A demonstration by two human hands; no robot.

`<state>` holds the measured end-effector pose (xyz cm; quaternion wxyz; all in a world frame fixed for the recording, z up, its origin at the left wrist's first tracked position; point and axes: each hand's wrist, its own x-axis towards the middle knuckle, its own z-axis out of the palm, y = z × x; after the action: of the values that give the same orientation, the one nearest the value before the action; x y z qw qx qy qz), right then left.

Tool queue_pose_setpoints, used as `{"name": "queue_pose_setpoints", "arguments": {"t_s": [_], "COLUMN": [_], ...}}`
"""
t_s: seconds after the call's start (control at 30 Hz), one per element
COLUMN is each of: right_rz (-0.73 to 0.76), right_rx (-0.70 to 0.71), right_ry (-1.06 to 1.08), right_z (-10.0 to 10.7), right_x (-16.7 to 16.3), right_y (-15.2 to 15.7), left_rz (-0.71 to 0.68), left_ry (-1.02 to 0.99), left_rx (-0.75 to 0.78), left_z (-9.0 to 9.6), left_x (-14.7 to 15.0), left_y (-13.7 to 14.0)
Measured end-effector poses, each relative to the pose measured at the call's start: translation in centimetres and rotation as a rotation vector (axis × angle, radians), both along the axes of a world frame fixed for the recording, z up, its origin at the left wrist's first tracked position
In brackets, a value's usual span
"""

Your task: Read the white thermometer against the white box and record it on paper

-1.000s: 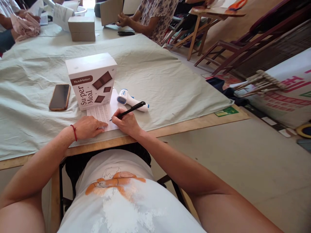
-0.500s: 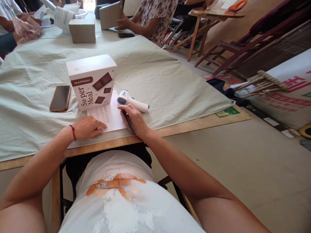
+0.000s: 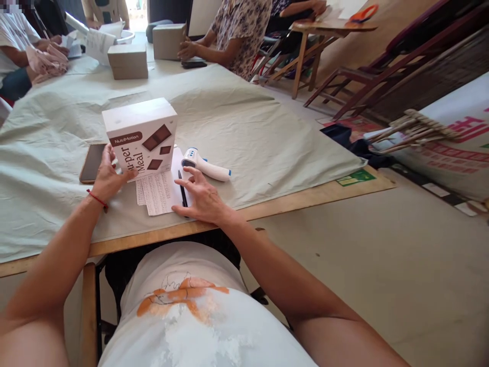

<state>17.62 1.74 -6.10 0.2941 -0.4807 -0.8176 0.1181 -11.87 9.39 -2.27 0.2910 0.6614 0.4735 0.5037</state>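
Box (image 3: pixel 142 136) in left grip (image 3: pixel 108 176), pen (image 3: pixel 183 197) under right hand (image 3: pixel 204 198)

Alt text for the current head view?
Left hand grasps a white NutriMotion box at its lower left; the open right hand is over a black pen beside printed sheets. A phone lies left of the box, a thermometer right, on a cloth-covered table.

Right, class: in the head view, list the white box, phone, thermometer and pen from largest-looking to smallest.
1. White box
2. Phone and thermometer: too alike to rank, as the left hand partly hides the phone
3. Pen
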Motion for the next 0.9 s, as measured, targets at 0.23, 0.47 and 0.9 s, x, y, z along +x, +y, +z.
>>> {"name": "queue_pose_setpoints", "arguments": {"t_s": [0.23,0.47,0.9], "right_rz": [0.017,0.017,-0.244], "right_rx": [-0.039,-0.076,0.063], "right_ry": [0.036,0.104,0.085], "right_z": [0.0,-0.2,1.7], "right_x": [-0.1,-0.1,2.2], "right_y": [0.4,0.7,3.5], "left_rz": [0.03,-0.171,-0.458], "left_ry": [-0.011,-0.022,0.203], "left_rx": [-0.125,-0.289,-0.264], "left_z": [1.4,4.4,3.9], "left_x": [0.7,-0.1,-0.3], "left_y": [-1.0,-3.3,-3.8]}}
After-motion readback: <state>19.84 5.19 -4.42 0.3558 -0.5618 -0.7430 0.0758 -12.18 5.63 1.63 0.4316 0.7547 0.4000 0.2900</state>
